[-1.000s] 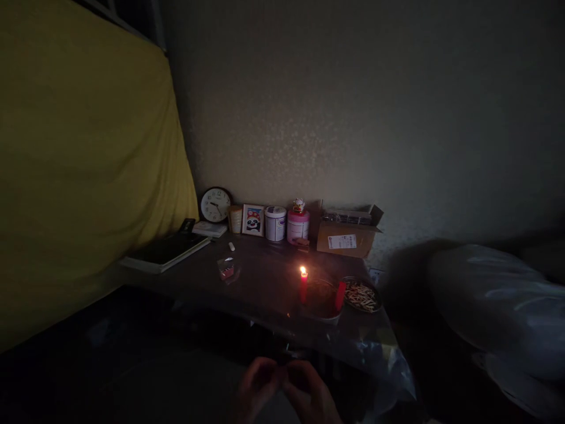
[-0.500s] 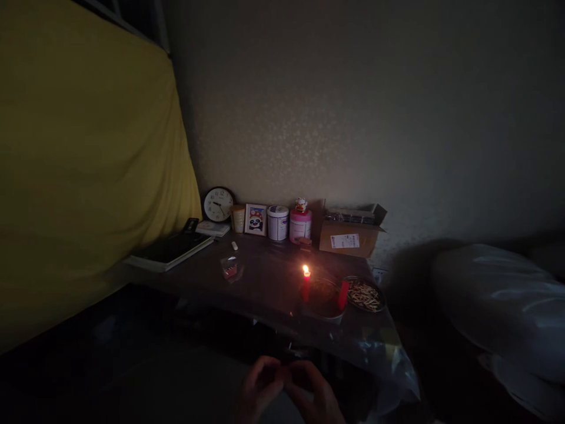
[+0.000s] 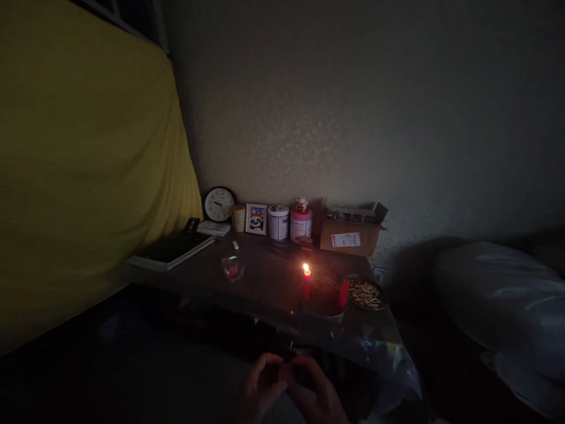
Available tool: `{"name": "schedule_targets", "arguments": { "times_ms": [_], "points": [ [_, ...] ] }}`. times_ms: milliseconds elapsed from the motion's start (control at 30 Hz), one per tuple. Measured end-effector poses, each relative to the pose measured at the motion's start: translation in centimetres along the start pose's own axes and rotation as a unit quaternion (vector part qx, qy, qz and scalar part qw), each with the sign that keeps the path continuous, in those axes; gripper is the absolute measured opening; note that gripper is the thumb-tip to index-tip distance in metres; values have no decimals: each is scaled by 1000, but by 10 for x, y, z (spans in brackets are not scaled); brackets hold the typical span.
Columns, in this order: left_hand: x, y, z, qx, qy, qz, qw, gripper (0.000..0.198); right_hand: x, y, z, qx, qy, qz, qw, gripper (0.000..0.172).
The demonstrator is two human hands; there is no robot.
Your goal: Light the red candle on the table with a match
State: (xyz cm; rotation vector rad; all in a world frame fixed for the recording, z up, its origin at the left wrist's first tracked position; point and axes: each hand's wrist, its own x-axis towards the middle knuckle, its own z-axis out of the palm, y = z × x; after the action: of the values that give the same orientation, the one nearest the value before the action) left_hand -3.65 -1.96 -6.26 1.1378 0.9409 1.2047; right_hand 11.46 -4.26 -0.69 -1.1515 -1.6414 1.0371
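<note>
My left hand (image 3: pixel 263 386) and my right hand (image 3: pixel 316 388) meet at the fingertips, low in the view, in front of the table's near edge. Both are closed in a pinch; anything between the fingertips is lost in the dark. Beyond them on the table a lit red candle (image 3: pixel 307 287) stands upright at the left side of a round dish (image 3: pixel 329 315). A second red piece (image 3: pixel 344 294), unlit, stands tilted at the dish's right side. Beside it sits a round tray of matchsticks (image 3: pixel 365 295).
Along the wall stand a clock (image 3: pixel 219 204), a picture frame (image 3: pixel 256 219), a white tin (image 3: pixel 278 222), a pink-lidded tub (image 3: pixel 301 226) and a cardboard box (image 3: pixel 348 238). A small clear packet (image 3: pixel 232 268) lies on the dark table (image 3: pixel 269 277). A book (image 3: pixel 172 254) is at left, near a yellow curtain (image 3: pixel 97 153).
My hands stay together at the fingertips, with hardly any movement. The view has shifted very slightly; the candle still burns.
</note>
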Motion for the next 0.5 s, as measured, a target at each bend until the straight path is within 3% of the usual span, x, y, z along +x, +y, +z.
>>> {"name": "schedule_targets", "arguments": {
  "times_ms": [133,333,500],
  "points": [
    [-3,1,5,10,1,30,1000,38,0,0,-1,-4,-5,-3,1000,29],
    [-3,2,11,77,52,26,995,37,0,0,0,-21,9,-20,1000,27],
    [-4,4,10,100,42,47,993,34,0,-3,0,-27,25,-35,999,28]
  ]
}}
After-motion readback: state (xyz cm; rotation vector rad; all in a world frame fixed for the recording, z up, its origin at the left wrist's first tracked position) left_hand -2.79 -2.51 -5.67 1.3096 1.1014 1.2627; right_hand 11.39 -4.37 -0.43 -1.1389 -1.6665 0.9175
